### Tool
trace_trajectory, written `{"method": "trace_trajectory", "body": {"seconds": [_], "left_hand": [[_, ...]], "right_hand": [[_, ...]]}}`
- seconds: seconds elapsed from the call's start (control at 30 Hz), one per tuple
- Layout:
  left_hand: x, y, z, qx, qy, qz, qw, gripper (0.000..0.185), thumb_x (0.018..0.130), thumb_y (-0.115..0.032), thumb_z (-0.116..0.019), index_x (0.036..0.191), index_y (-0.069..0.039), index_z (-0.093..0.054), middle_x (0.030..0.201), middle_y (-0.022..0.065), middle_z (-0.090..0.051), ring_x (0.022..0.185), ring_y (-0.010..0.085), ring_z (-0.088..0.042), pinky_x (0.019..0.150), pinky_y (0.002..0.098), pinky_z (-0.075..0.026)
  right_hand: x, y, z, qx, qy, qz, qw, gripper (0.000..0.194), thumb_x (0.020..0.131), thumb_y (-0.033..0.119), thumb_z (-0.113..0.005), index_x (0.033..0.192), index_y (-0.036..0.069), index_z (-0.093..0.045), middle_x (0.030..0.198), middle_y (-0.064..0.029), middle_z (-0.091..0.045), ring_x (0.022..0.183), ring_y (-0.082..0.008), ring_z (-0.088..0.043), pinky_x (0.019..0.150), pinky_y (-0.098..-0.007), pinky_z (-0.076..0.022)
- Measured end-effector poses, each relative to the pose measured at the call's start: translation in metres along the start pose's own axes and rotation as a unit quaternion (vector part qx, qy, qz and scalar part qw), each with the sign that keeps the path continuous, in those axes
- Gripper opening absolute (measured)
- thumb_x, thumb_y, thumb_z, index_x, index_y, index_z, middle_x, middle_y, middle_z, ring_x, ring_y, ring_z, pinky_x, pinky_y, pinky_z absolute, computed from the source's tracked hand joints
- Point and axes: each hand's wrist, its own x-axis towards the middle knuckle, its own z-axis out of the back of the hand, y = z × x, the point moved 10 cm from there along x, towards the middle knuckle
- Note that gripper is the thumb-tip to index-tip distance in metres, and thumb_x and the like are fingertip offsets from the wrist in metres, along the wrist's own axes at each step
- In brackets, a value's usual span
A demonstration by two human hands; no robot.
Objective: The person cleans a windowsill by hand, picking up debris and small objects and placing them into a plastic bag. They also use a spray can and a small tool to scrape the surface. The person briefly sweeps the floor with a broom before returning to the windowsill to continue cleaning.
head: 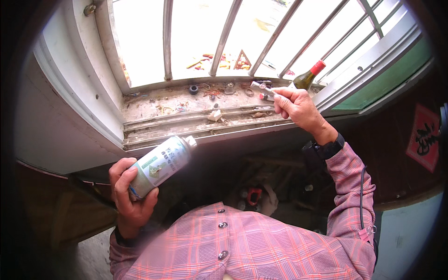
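My left hand [131, 194] grips a spray can [159, 168] by its lower end. The can tilts up to the right, bears writing and has a pale nozzle at its top. Over the windowsill, my right hand [297, 106] pinches a small silvery, partly clear object [262, 86] whose kind is unclear. Just below that object lies a small cylinder with a red end [264, 97], partly hidden by the fingers. A green glass bottle [303, 80] with a red neck wrap stands behind my right hand, its lower part hidden.
The dirty windowsill [150, 105] carries a black ring-shaped piece [193, 89], a whitish lump [215, 115] and scattered debris. Metal bars [224, 38] cross the window beyond it. Sliding tracks [157, 127] run along the front. Red paper with writing [424, 138] hangs at right.
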Motion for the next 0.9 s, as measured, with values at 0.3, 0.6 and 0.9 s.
{"method": "trace_trajectory", "body": {"seconds": [0.3,0.6,0.9], "left_hand": [[0.020,-0.008,-0.001,0.026,0.005,-0.022,0.999,0.060,0.075,-0.008,-0.075,0.127,-0.001,-0.046,0.122,0.0253,-0.050,0.106,0.0351,-0.054,0.092,0.0454,-0.045],[0.028,-0.008,0.008,0.047,-0.003,-0.036,0.998,0.063,0.075,-0.009,-0.077,0.129,-0.001,-0.045,0.120,0.0256,-0.051,0.103,0.0355,-0.056,0.089,0.0456,-0.047],[0.025,-0.007,0.010,0.050,-0.010,-0.050,0.997,0.065,0.074,-0.011,-0.079,0.129,-0.001,-0.044,0.118,0.0245,-0.051,0.101,0.0345,-0.056,0.087,0.0453,-0.048]], "right_hand": [[0.017,0.057,-0.092,-0.235,0.144,0.224,0.935,0.022,0.088,0.015,-0.065,0.108,0.016,-0.073,0.082,-0.0149,-0.070,0.070,-0.0301,-0.067,0.066,-0.0380,-0.0527],[0.020,0.059,-0.029,-0.380,0.158,0.180,0.893,0.020,0.091,0.019,-0.062,0.106,0.012,-0.073,0.088,-0.0108,-0.073,0.076,-0.0277,-0.070,0.072,-0.0377,-0.0547],[0.035,0.055,-0.077,-0.346,0.126,0.218,0.904,0.020,0.090,0.016,-0.060,0.104,0.015,-0.074,0.086,-0.0161,-0.071,0.080,-0.0334,-0.069,0.074,-0.0412,-0.0545]]}}
